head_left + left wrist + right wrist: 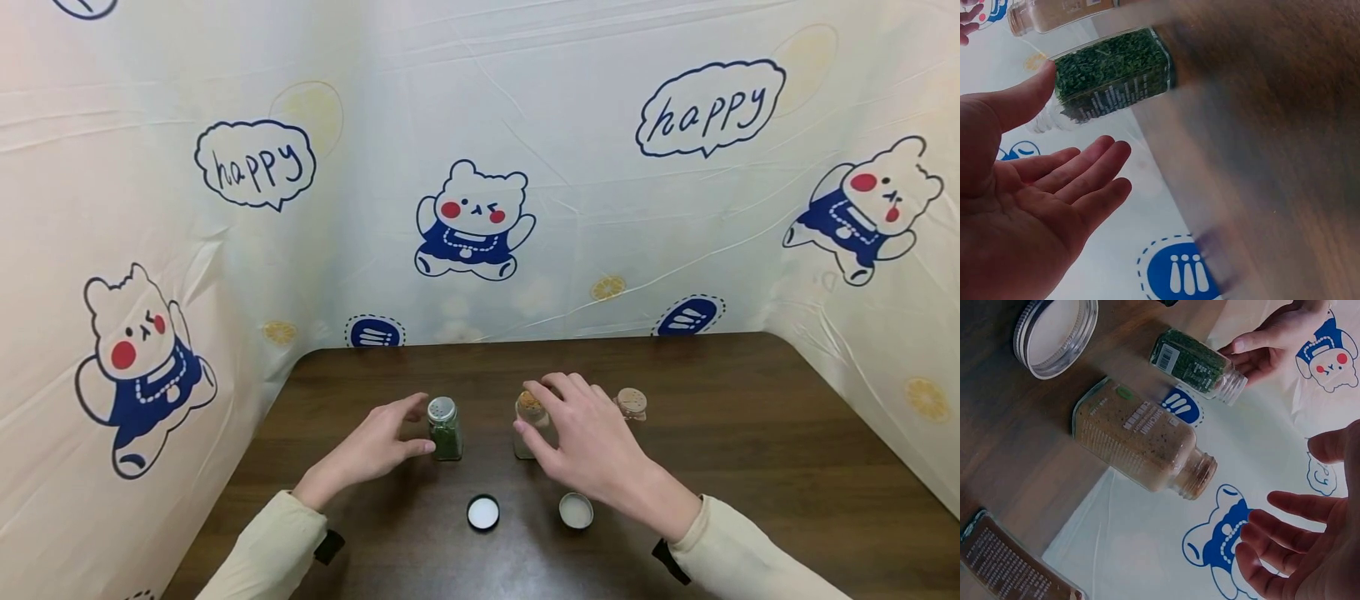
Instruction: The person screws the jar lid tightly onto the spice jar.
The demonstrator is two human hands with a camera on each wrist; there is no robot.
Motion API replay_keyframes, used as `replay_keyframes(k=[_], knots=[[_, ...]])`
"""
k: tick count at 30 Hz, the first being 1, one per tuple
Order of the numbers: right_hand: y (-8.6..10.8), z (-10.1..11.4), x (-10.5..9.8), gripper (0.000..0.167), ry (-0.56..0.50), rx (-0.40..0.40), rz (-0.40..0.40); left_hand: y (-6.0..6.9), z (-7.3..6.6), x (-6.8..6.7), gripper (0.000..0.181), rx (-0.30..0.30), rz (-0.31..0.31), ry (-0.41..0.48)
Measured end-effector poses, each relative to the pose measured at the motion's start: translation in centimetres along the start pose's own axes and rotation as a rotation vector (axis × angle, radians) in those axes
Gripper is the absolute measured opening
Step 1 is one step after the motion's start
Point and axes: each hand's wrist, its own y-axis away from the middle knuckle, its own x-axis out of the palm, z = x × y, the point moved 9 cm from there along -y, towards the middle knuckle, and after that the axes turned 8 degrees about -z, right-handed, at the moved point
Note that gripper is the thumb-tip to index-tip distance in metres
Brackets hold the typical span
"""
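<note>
A glass jar of green dried herbs (pixel 447 440) with a perforated top stands upright on the table. Beside it, my left hand (pixel 373 442) has thumb and fingers spread; in the left wrist view its thumb overlaps the herb jar (pixel 1110 75), and whether it touches I cannot tell. My right hand (pixel 588 433) hovers by a second uncapped jar, holding speckled tan seasoning (pixel 1135 437). In the right wrist view, the right hand (pixel 1310 537) has loosely bent fingers apart from that jar's neck. A third jar of brown seasoning (pixel 1013 565) stands partly hidden behind the right hand.
Two round lids lie nearer me on the dark wooden table (pixel 405 542): a dark-rimmed one with a white inside (pixel 483 513) and a silver-rimmed one (pixel 576 511). A printed cloth (pixel 570 208) hangs behind and at both sides.
</note>
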Motion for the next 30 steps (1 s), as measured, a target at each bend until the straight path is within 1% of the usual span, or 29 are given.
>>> replay_keyframes(k=[8,15,20,27,30], knots=[[0.3,0.2,0.6,0.047,-0.059,0.011,0.005,-0.3,0.4,0.6,0.071,0.02,-0.007,0.024],[0.7,0.6,1.0,0.043,-0.077,0.016,0.021,-0.4,1.1,1.4,0.069,0.035,0.018,0.087],[1.1,0.9,1.4,0.041,-0.082,0.015,0.041,-0.4,1.6,1.9,0.07,0.025,0.032,0.088],[1.7,1.3,2.0,0.044,-0.071,0.007,0.047,-0.5,1.6,2.3,0.066,0.049,0.013,0.102],[2.0,1.4,2.3,0.044,-0.06,0.003,0.049,-0.6,1.9,2.4,0.067,0.038,0.004,0.106]])
